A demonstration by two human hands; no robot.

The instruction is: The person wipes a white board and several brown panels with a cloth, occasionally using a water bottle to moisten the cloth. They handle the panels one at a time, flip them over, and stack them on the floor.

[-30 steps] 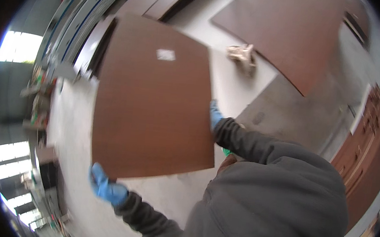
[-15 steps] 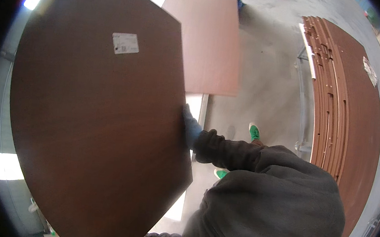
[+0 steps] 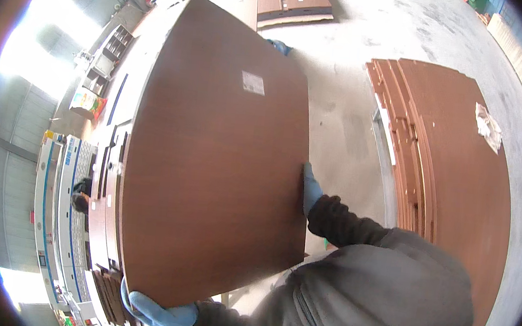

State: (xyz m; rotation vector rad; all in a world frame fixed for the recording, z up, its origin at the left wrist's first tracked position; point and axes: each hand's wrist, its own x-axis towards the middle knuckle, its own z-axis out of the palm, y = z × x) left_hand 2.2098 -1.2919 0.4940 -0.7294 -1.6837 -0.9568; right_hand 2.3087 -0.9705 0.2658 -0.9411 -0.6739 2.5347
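A large dark brown panel (image 3: 218,153) with a small white label (image 3: 254,83) fills the middle of the head view, held tilted in front of me. My left hand (image 3: 164,311), in a blue glove, is closed around its near left corner, the fingers at its outer edge. On the panel's right edge, my right hand (image 3: 311,189), also in a blue glove, grips with its fingertips partly hidden by the panel. Black sleeves cover both my arms. Something blue (image 3: 278,46) shows at the far right edge, too covered to make out.
A stack of brown panels (image 3: 454,149) on a metal frame stands to my right, with crumpled white material (image 3: 487,127) on top. More brown panels (image 3: 294,1) lie at the far end. On the left are stacked panels (image 3: 99,229), a long white machine (image 3: 71,208) and another person (image 3: 81,197).
My view has swung toward the left. The panel now appears farther right in view, showing machinery beyond it. My left hand has come into view at the near corner; the right still grips the edge.
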